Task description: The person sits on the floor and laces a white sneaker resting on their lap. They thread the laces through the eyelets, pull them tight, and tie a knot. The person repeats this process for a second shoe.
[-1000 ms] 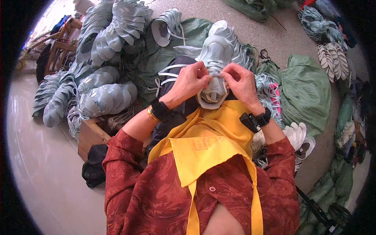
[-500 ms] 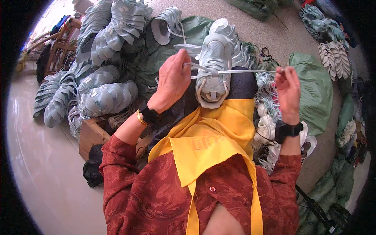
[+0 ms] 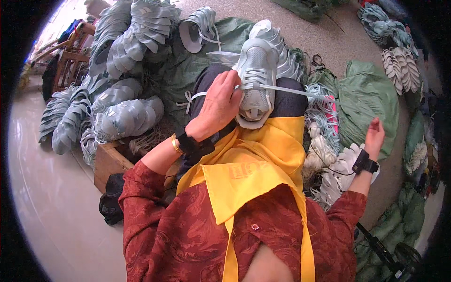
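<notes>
A pale grey sneaker point(image 3: 257, 61) rests sole-down on my lap, over a yellow apron point(image 3: 263, 155). My left hand point(image 3: 217, 107) grips the left side of the shoe at the laces, fingers pressed by the eyelets. A white shoelace point(image 3: 300, 91) runs taut from the eyelets out to the right. My right hand point(image 3: 375, 135) is stretched far to the lower right, fingers curled, at the end of that line; the lace's last stretch is hard to see against a green sack point(image 3: 376, 98). Both wrists carry black bands.
Stacks of pale grey shoe uppers point(image 3: 124, 117) fill the left, over a wooden crate point(image 3: 109, 162). Another sneaker point(image 3: 197, 30) lies beyond my knees. Bundles of white laces point(image 3: 324, 155) and more green sacks crowd the right. A wooden chair point(image 3: 66, 61) stands far left.
Both hands were together at the shoe's tongue. The right hand has since swung far out to the lower right, drawing the lace taut. The left hand stayed on the shoe.
</notes>
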Demonstrator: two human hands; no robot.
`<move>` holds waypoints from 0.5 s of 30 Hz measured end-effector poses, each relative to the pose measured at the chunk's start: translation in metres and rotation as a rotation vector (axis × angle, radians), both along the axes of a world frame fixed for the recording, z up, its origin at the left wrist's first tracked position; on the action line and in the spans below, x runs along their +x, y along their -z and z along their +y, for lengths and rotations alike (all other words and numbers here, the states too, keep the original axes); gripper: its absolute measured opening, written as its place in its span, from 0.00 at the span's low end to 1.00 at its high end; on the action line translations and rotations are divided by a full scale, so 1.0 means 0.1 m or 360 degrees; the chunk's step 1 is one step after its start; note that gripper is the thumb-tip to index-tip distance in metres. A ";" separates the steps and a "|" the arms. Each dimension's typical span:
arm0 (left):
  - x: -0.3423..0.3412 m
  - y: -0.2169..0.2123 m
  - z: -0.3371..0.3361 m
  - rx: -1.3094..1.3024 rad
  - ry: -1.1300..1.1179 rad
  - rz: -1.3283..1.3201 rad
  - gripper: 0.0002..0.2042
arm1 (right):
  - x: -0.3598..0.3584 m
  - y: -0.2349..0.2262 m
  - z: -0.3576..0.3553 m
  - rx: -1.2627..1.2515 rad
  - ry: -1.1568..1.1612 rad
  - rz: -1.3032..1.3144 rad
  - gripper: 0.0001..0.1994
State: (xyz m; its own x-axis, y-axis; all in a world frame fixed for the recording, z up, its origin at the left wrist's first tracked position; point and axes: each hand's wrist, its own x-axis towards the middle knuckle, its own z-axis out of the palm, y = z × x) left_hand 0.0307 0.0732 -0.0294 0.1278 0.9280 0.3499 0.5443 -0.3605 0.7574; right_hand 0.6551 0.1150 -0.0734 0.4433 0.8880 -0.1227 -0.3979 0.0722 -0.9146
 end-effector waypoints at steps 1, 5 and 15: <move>-0.02 0.01 -0.01 -0.0043 0.0026 0.0013 0.09 | -0.06 0.03 -0.02 -0.0028 0.0062 -0.0107 0.06; -0.16 -0.01 -0.11 -0.0184 0.0024 0.0145 0.07 | -1.76 -0.16 0.02 -0.0318 -0.0365 -0.1007 0.15; -0.32 0.03 0.01 -0.0093 0.0057 0.0300 0.04 | -3.69 -0.47 -0.11 0.0430 -0.1265 -0.1849 0.13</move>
State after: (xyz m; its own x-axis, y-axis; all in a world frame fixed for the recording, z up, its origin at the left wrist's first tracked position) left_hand -0.0017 0.0744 -0.0324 0.2192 0.9398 0.2623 0.6661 -0.3406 0.6635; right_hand 0.2860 0.1035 -0.0264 -0.4430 0.8807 0.1678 0.5361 0.4103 -0.7378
